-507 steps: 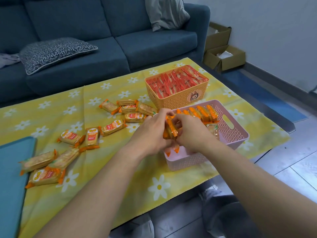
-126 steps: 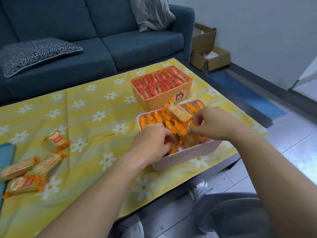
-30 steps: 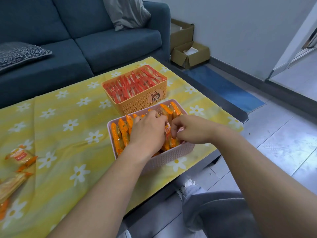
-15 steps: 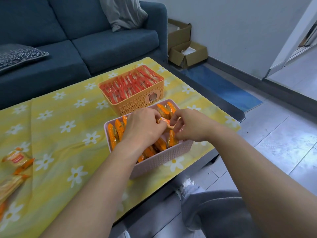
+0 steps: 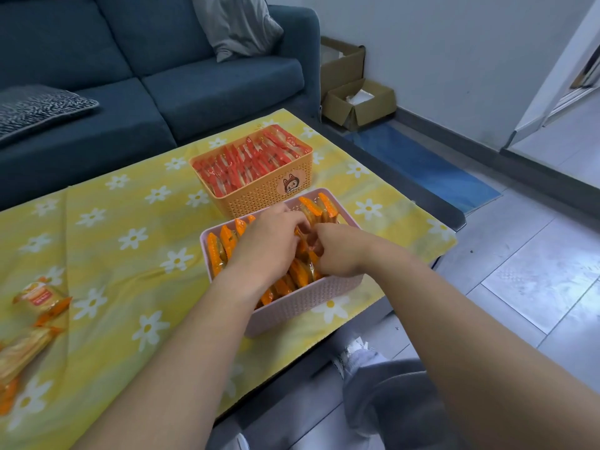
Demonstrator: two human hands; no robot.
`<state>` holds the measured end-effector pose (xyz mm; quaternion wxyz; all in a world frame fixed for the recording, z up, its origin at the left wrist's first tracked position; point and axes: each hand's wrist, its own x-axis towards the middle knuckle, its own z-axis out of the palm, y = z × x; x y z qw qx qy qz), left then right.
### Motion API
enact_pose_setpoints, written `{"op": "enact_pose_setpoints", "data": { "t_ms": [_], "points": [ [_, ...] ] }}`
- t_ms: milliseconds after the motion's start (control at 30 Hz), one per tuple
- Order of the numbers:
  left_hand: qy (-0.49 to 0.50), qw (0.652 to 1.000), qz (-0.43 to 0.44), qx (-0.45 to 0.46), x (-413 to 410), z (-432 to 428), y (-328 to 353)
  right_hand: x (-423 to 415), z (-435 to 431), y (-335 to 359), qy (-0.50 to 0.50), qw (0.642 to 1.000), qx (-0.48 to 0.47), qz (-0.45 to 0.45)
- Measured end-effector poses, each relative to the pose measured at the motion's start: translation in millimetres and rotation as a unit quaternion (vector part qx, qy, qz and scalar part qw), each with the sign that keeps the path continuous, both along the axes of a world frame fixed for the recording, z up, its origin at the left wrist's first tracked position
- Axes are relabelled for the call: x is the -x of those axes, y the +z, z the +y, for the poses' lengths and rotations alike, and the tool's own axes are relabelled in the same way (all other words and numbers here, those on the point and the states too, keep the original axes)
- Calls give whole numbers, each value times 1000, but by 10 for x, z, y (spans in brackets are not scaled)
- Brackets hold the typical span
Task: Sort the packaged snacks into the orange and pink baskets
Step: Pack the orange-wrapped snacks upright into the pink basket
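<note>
The pink basket (image 5: pixel 302 305) stands near the table's front edge, packed with upright orange snack packets (image 5: pixel 216 251). Both my hands are inside it. My left hand (image 5: pixel 269 241) and my right hand (image 5: pixel 339 251) face each other with curled fingers, pinching an orange packet (image 5: pixel 305 246) between them, low among the others. Their fingertips are partly hidden by the packets. Just behind stands the orange basket (image 5: pixel 259 198), full of red snack packets (image 5: pixel 246 160). A few loose orange packets (image 5: pixel 42 298) lie on the cloth at the far left.
The yellow daisy tablecloth (image 5: pixel 130 222) covers the table, whose right edge drops to a tiled floor. A blue sofa (image 5: pixel 194 89) with cushions runs behind it. Cardboard boxes (image 5: pixel 357 102) sit by the wall at the back right. My knee (image 5: pixel 389 394) is below the front edge.
Half a second ago my hands held the packet above the pink basket's row; both have since sunk lower into the basket with it. The view has barely shifted.
</note>
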<state>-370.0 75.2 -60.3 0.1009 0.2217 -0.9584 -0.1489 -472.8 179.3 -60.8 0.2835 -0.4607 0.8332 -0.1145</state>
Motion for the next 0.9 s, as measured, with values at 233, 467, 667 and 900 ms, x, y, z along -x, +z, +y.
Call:
{"op": "enact_pose_setpoints", "data": {
  "t_ms": [233,467,667,900],
  "points": [
    [32,998,37,-48,-88,-91,28,58,-15,48,-4,998,-36,-46],
    [65,994,84,-41,-553,-306,222,-86,-27,261,-64,993,88,38],
    [174,978,93,-75,-1416,-468,303,-914,-329,415,-9,971,237,17],
    [340,933,12,-118,-2696,-777,47,-2108,-916,88,147,971,188,-26]
  ]
}}
